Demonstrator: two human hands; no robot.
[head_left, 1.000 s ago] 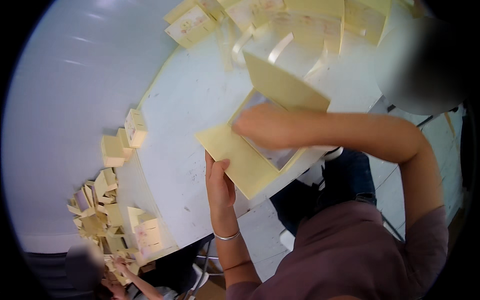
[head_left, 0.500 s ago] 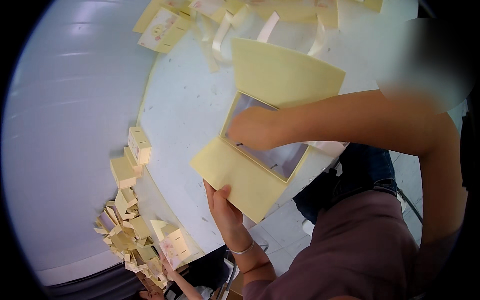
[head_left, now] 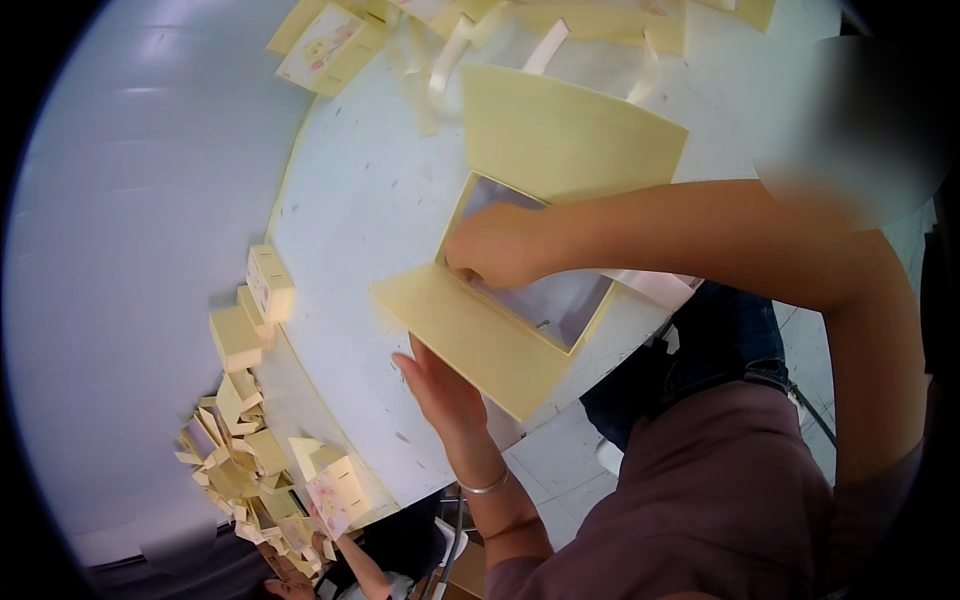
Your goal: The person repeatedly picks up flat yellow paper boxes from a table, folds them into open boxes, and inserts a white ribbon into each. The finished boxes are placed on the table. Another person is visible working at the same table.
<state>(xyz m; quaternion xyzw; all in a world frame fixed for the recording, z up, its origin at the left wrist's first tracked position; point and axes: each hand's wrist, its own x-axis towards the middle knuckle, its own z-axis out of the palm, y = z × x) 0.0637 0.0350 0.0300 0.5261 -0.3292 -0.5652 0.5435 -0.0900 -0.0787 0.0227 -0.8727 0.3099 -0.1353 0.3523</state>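
A pale yellow cardboard box (head_left: 590,315) lies open on the white table, with its large lid flap (head_left: 575,135) spread away from me and a second flap (head_left: 465,335) folded out toward me. Inside the box, my right hand (head_left: 500,245) is closed, knuckles up, against the inner wall on the near flap's side. Its fingertips are mostly hidden, and what they pinch cannot be made out. Under the near flap's outer edge is my left hand (head_left: 447,385), thumb stretched out and palm toward the flap's underside. A small dark slot shows in the box's lilac interior.
White ribbons (head_left: 545,48) and more yellow boxes (head_left: 330,48) lie at the table's far side. Boxes stand along the left edge (head_left: 268,285), beside a heap of boxes (head_left: 240,460). At lower left, another person's hand touches a floral box (head_left: 335,490).
My left thumb has come off the near flap and now spreads away from it; that flap has tilted up. My right hand has shifted slightly left and up along the inner wall.
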